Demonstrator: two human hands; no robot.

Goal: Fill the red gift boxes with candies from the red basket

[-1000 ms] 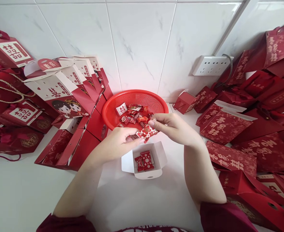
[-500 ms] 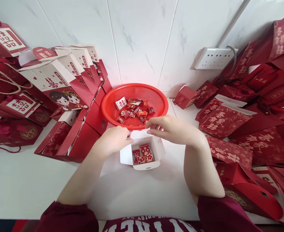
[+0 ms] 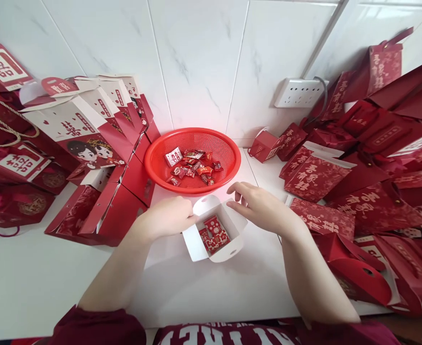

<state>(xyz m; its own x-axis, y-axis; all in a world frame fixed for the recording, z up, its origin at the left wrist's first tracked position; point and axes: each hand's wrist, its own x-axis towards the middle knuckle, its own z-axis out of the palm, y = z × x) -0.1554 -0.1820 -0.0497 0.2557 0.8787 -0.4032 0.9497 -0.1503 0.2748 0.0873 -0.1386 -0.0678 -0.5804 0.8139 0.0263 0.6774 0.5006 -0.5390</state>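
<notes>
A small white paper box (image 3: 194, 242) stands on the counter in front of me, its flaps spread outward. Inside it lie several red wrapped sweets (image 3: 215, 235) with white patterns. My left hand (image 3: 171, 215) is closed at the box's back left corner, thumb against the edge; its fingertips are partly hidden. Beside the back right flap is my right hand (image 3: 257, 203), fingers bent and apart, holding nothing. Just behind the box, a red plastic basket (image 3: 232, 165) contains several wrapped sweets (image 3: 196, 167) and a white-and-red square packet (image 3: 173, 156).
Red and white gift boxes (image 3: 85, 129) line the left side, with open red boxes (image 3: 124, 211) below them. Many red gift boxes (image 3: 311, 177) crowd the right. A power strip (image 3: 300, 93) is on the tiled wall (image 3: 200, 62) behind the white counter (image 3: 182, 292).
The white box has turned on the counter, and its back flap now stands out between my hands. My right hand has shifted slightly right, off the box's back edge. The camera view has shifted.
</notes>
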